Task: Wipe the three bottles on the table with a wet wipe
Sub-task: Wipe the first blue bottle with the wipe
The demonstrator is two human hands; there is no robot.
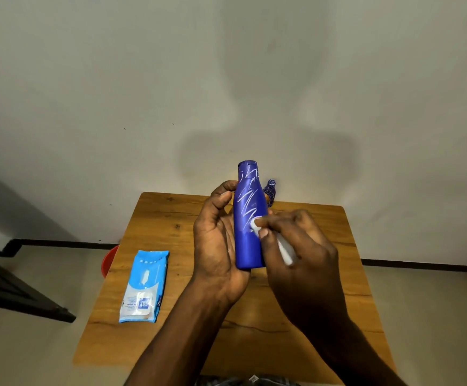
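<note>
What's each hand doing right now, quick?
Left hand: holds the blue bottle upright.
Right hand: pinches the wet wipe against the bottle.

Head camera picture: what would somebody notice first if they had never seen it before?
First, the big blue bottle in the middle, held up over the wooden table and covered in white scribbles. The left hand holds it while the right hand rubs it with a white wipe. A light blue wipe packet lies on the table's left side, and a smaller blue bottle peeks out behind by the wall.
</note>
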